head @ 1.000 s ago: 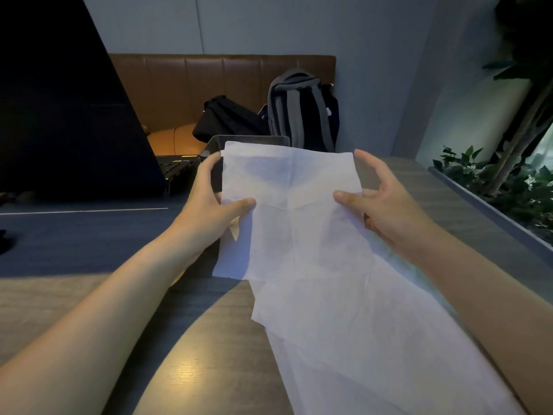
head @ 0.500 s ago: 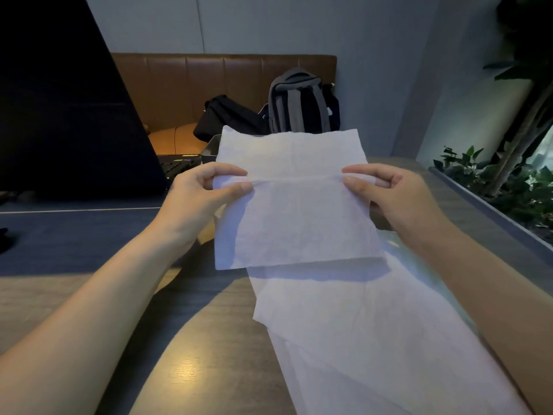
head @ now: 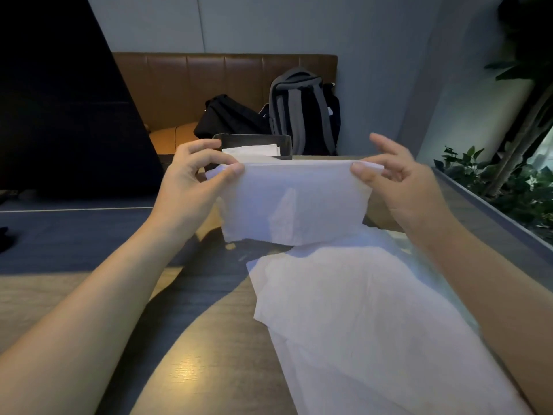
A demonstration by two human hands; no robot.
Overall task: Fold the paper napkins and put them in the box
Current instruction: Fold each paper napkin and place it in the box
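Note:
A white paper napkin, folded in half, hangs in the air above the table. My left hand pinches its upper left corner between thumb and fingers. My right hand pinches the upper right corner. Behind the fold stands a dark box with white folded napkins lying inside. Several flat unfolded napkins lie overlapped on the table under my right forearm.
A dark open laptop stands at the left on the wooden table. A brown bench holds a black bag and a grey-striped backpack. Green plants line the table's right edge.
The napkin's raised far half has come down over the near half, so it now hangs doubled. Both hands lifted it slightly and shifted to the fold's corners, uncovering the box behind.

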